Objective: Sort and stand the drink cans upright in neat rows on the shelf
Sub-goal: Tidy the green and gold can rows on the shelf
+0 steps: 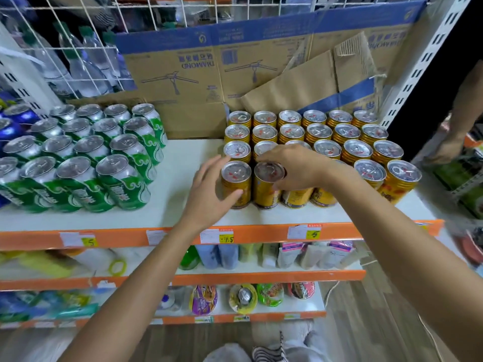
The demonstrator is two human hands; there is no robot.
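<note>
Right hand is grasping the held can. Fingers curl over its top rim and the thumb presses on its side. The can stands upright on the shelf, second from the left in the front row of the yellow cans.

Left hand is released, fingers spread and loose. Its thumb touches the front of the corner can, just left of the held can. The rest of that hand sits beside the corner can, not wrapped round it.

The yellow cans are all upright in packed rows, running back from and to the right of the right hand. Parts of the third row and of the front row are hidden under it.

The green cans are well to the left of the left hand, across a bare strip of shelf. They stand upright in rows too.

A cardboard box stands behind both groups, past the fingertips. Price tags are on the orange shelf edge below the left wrist. Water bottles are behind a wire grid, up and left of the left hand.
</note>
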